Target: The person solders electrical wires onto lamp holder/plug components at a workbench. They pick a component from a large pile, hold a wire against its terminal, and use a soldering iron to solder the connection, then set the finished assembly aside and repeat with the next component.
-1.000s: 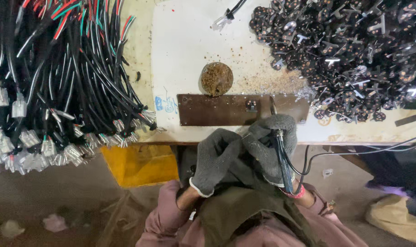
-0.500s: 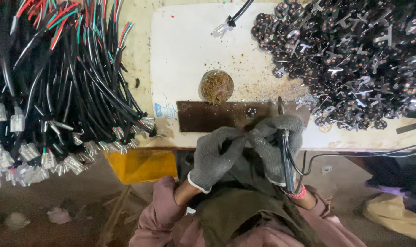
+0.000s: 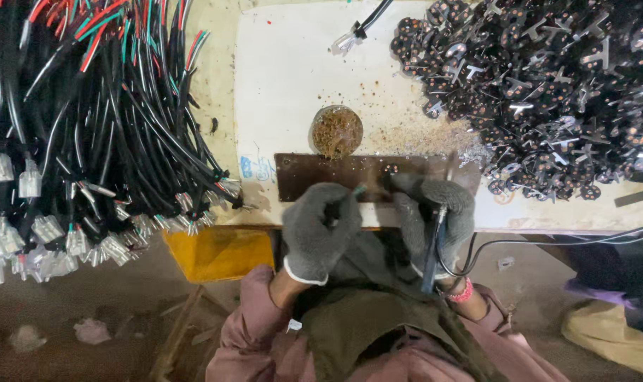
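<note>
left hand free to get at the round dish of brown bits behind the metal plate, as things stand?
Probably yes. The left hand sits at the near edge of the brown metal plate, and the round dish lies just past that plate with nothing standing between. But its fingers look pinched on a small wire end, so it is not empty.

A small assembly workshop for electrical wiring. Shown by a thick bundle of black cables (image 3: 102,120) with red and green cores and white plastic connectors (image 3: 24,233) hanging at the left, a big heap of dark plug parts with metal prongs (image 3: 548,92) piled on the right of the worn, stained surface (image 3: 286,85), a brown metal work plate (image 3: 321,175) at its front edge, filings scattered about, gloved hands, and a dusty, littered floor (image 3: 74,318) below.
</note>
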`<state>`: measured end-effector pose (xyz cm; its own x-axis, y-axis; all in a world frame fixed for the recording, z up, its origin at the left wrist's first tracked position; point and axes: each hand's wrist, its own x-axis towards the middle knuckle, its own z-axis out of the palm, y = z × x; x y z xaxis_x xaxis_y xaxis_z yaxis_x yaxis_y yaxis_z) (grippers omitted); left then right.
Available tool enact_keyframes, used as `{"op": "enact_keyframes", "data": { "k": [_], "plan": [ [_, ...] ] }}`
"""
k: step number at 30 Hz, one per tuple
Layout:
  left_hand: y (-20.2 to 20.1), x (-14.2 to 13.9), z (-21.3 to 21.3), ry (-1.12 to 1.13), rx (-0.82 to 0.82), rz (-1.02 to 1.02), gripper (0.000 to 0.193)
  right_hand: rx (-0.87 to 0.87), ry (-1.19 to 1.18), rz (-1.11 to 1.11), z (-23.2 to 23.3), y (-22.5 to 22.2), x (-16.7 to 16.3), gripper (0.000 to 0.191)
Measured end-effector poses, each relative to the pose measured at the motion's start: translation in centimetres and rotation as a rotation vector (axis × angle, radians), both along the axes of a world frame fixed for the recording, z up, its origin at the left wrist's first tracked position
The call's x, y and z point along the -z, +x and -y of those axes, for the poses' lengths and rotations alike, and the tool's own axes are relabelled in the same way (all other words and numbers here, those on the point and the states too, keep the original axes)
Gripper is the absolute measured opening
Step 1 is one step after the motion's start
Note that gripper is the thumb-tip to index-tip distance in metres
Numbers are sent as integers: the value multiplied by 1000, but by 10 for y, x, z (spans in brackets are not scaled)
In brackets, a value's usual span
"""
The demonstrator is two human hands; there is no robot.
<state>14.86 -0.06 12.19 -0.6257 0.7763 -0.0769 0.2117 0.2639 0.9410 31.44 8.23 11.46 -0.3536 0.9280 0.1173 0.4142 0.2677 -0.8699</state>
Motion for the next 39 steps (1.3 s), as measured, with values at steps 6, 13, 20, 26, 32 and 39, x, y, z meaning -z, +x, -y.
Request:
{"op": "enact_keyframes", "data": {
  "k": [6,13,20,26,32,39],
  "plan": [
    [-31,-4,-33,-135,-1,-477,16,-238,296,216,-22,3,13,41],
    [-28,-5,-3,-65,75,-63,9,-243,33,-47,-29,5,13,33],
    [-20,28,-1,-168,309,-132,12,-345,251,274,-26,-8,-1,44],
    [-8,24,-8,-147,348,-271,10,-337,42,49,-16,26,6,28],
    [-9,22,-12,-181,381,-292,16,-365,120,213,-4,55,23,23],
    [-4,30,-6,-107,319,-309,18,-354,83,215,-3,49,20,20]
  ]
}}
